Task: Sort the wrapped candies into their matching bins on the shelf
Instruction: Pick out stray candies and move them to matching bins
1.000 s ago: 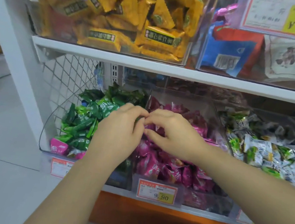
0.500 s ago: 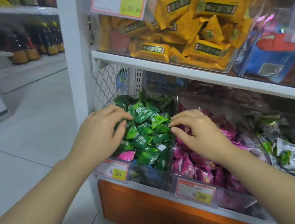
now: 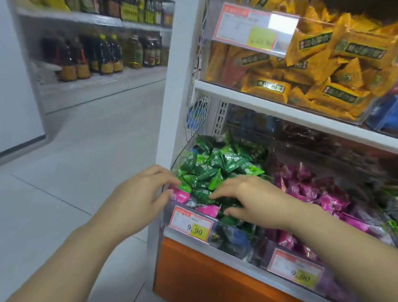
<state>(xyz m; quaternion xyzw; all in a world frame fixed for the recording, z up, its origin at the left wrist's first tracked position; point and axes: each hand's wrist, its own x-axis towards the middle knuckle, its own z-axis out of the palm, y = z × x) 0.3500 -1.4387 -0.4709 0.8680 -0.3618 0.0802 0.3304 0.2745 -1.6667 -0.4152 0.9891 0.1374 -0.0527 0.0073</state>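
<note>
A clear bin (image 3: 230,239) on the lower shelf holds a heap of green wrapped candies (image 3: 219,163), with two pink candies (image 3: 181,196) lying among them at its front. The bin to its right is full of magenta candies (image 3: 312,188). My left hand (image 3: 138,193) hovers at the green bin's front left corner, fingers loosely curled, its fingertips beside a pink candy. My right hand (image 3: 249,201) reaches into the front of the green bin, fingers spread down onto the green wrappers; I cannot see anything gripped in it.
Above, a clear bin of yellow packets (image 3: 326,71) sits on the white shelf board (image 3: 296,114). Price tags (image 3: 190,224) hang on the bin fronts. An orange base panel (image 3: 203,280) runs below. To the left are an aisle floor (image 3: 68,160) and shelves of bottles (image 3: 99,55).
My view has swung left, showing the aisle. My right hand moved from the magenta bin across into the front of the green bin. My left hand dropped to the bin's front left corner.
</note>
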